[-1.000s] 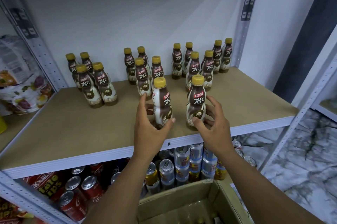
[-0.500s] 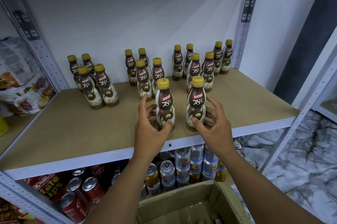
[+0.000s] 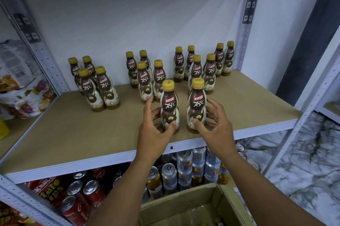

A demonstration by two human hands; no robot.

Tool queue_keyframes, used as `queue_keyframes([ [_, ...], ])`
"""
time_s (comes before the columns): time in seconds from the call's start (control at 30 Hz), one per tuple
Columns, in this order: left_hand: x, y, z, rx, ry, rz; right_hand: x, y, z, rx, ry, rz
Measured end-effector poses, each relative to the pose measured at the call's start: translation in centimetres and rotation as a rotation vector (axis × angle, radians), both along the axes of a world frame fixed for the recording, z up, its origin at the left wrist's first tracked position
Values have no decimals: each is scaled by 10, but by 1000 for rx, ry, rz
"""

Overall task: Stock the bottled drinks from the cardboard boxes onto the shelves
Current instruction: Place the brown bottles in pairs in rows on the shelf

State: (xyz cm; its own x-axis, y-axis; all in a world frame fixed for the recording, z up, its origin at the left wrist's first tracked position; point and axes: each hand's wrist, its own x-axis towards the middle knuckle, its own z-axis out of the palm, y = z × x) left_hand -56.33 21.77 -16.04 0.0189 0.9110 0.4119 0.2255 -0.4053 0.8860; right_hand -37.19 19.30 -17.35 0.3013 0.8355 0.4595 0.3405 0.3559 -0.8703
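Note:
Two brown Kopiko bottles with yellow caps stand upright near the front edge of the brown shelf (image 3: 55,133). My left hand (image 3: 153,131) holds the left bottle (image 3: 168,105), thumb on its front and fingers behind it. The right bottle (image 3: 196,103) is held the same way by my right hand (image 3: 216,129). Both labels face me. Behind them, several more of these bottles (image 3: 147,82) stand in small groups along the back of the shelf. An open cardboard box (image 3: 193,207) sits below, between my forearms; its contents are hardly visible.
Drink cans (image 3: 184,170) fill the shelf underneath, with red cans (image 3: 82,198) to the left. Snack bags (image 3: 20,93) lie on the neighbouring shelf at left. A perforated metal upright (image 3: 246,28) bounds the shelf at right, with marbled floor (image 3: 303,170) beyond.
The left bottle was tilted with its label turned sideways; it now stands upright with the label facing me. My right hand stays on the right bottle.

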Motion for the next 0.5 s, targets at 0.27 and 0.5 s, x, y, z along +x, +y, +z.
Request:
queue_keyframes([
  [0.27, 1, -1, 3, -10, -11, -26, -4, 1, 2, -8, -12, 31],
  [0.5, 2, -4, 5, -7, -2, -50, -7, -1, 4, -12, -10, 70],
])
